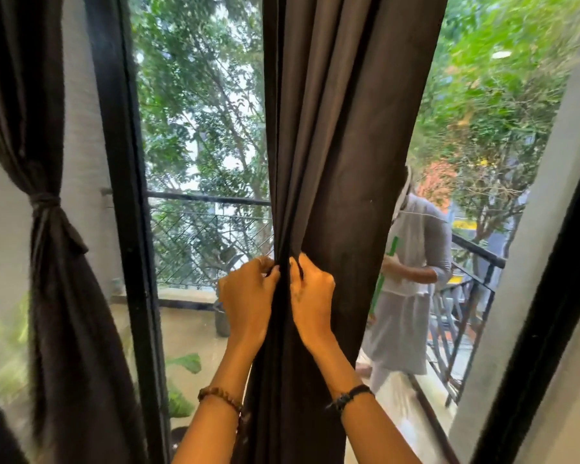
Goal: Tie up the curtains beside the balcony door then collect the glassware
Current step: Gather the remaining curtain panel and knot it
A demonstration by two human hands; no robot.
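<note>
A dark brown curtain (345, 135) hangs loose down the middle of the view, in front of the balcony glass. My left hand (248, 296) grips a fold at the curtain's left side, at about waist height of the cloth. My right hand (312, 293) pinches the neighbouring fold just to the right, so both hands hold the curtain side by side. A second dark curtain (47, 262) at the far left is gathered and bound with a tie (44, 199). No glassware is in view.
A black door frame (124, 195) stands between the two curtains. Beyond the glass lie a balcony floor, a black railing (476, 252) and trees. A person in pale clothes (412, 289) stands on the balcony at the right, holding a green stick. A dark pot (222, 318) sits on the balcony floor.
</note>
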